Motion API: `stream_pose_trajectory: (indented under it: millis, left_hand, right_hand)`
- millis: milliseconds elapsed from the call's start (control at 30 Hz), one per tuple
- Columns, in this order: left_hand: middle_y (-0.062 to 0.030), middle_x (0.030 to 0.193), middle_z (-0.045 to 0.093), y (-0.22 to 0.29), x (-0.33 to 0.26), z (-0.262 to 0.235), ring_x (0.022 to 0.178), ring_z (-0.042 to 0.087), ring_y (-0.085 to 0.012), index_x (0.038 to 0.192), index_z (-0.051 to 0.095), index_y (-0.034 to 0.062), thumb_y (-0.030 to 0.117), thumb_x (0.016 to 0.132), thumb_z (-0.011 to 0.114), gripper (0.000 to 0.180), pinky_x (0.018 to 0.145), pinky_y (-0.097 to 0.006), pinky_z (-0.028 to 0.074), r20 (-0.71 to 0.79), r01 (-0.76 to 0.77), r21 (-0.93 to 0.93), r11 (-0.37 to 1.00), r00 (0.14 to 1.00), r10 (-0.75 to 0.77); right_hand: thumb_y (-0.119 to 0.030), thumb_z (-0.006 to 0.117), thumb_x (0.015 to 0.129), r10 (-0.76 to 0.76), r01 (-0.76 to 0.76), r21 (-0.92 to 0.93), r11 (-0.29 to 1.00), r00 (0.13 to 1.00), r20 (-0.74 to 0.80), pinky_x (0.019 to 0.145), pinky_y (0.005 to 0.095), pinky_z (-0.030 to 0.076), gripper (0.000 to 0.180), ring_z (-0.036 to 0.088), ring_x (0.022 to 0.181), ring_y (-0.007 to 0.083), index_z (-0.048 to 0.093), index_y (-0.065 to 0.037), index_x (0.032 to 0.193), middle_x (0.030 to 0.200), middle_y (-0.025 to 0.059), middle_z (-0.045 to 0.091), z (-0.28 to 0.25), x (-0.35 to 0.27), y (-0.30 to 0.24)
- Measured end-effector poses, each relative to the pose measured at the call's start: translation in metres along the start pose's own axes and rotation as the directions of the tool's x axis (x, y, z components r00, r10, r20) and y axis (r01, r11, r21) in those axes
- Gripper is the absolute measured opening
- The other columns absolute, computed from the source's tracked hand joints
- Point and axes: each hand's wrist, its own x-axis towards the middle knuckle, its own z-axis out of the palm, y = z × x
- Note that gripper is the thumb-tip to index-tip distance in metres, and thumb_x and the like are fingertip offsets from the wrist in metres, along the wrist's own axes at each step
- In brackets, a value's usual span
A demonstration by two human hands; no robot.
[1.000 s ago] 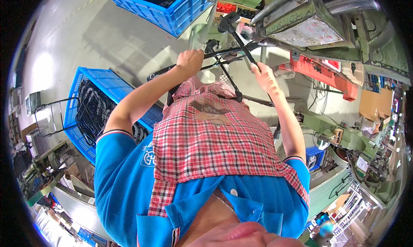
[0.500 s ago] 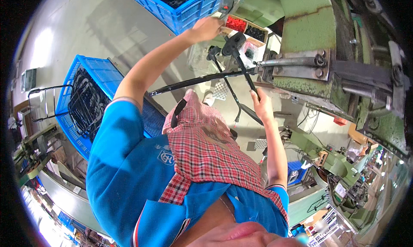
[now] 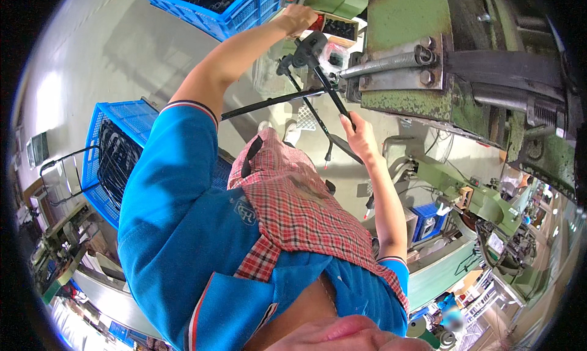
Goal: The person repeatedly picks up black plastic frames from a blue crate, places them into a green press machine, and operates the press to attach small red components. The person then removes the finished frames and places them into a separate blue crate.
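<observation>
My right hand (image 3: 361, 136) is closed around a black tube of a black tubular frame (image 3: 332, 88). The frame has a thick black joint piece (image 3: 310, 49) at its far end. A second thin tube runs beside the held one, and a long dark bar (image 3: 269, 104) extends to the left, near the green machine (image 3: 411, 39). My left hand (image 3: 298, 19) reaches far forward to the small red parts (image 3: 317, 23) in a box. Its fingertips are partly hidden there, so I cannot tell what they hold.
Beside the red parts is a box of black parts (image 3: 340, 28). A blue crate (image 3: 244, 18) with black items stands at the far left; another blue crate (image 3: 125, 115) with black wire frames is nearer. The machine carries a spring (image 3: 391, 63) on its near side.
My left hand has moved from beside a grey box with a red spot to the red parts. The right hand still grips the tube. The whole view has shifted slightly.
</observation>
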Motion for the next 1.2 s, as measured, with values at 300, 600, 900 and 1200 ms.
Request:
stream_pose_trajectory:
  millis: [300,600,900,1200]
  left_hand:
    - [-0.0102,0.076,0.066,0.038,-0.096,-0.044,0.064,0.064,-0.0172,0.099,0.066,0.0053,0.02,0.085,0.066,0.02,0.059,-0.03,0.052,-0.42,-0.198,-0.789,0.582,0.865,-0.276]
    - [-0.0067,0.066,0.066,0.126,-0.152,-0.035,0.053,0.062,-0.0103,0.082,0.066,-0.0043,0.017,0.089,0.064,0.023,0.051,-0.026,0.052,-0.052,-0.032,-0.924,0.381,0.998,-0.041]
    - [-0.0063,0.063,0.064,0.134,-0.163,-0.033,0.05,0.062,-0.0117,0.096,0.067,0.0009,0.018,0.091,0.058,0.019,0.049,-0.027,0.05,-0.072,-0.012,-0.951,0.309,0.981,-0.183]
    - [-0.0129,0.079,0.066,0.08,-0.258,0.024,0.081,0.064,-0.0381,0.111,0.061,0.0161,0.042,0.093,0.051,0.033,0.071,-0.048,0.05,-0.134,0.168,-0.453,0.876,0.958,-0.253]
  right_hand:
    - [-0.021,0.054,0.095,-0.117,0.129,0.092,0.987,0.985,-0.125,0.062,0.0484,0.045,0.024,0.057,0.078,0.0458,0.058,-0.013,0.117,0.08,0.0248,0.06,0.006,-0.004,0.004]
    - [-0.026,0.055,0.096,-0.024,0.031,0.089,0.996,0.997,-0.07,0.055,0.0322,0.04,0.034,0.042,0.055,0.019,0.058,-0.009,0.124,0.065,0.0174,0.047,0.003,0.0,0.004]
    - [-0.028,0.055,0.095,-0.025,0.038,0.123,0.992,0.995,-0.099,0.06,0.0356,0.044,0.033,0.052,0.061,0.0262,0.059,-0.011,0.124,0.072,0.0205,0.054,0.007,-0.002,0.008]
    - [-0.03,0.055,0.095,-0.048,0.066,0.16,0.985,0.992,-0.114,0.062,0.0356,0.045,0.035,0.053,0.061,0.0284,0.058,-0.011,0.125,0.073,0.0218,0.056,0.01,-0.001,0.015]
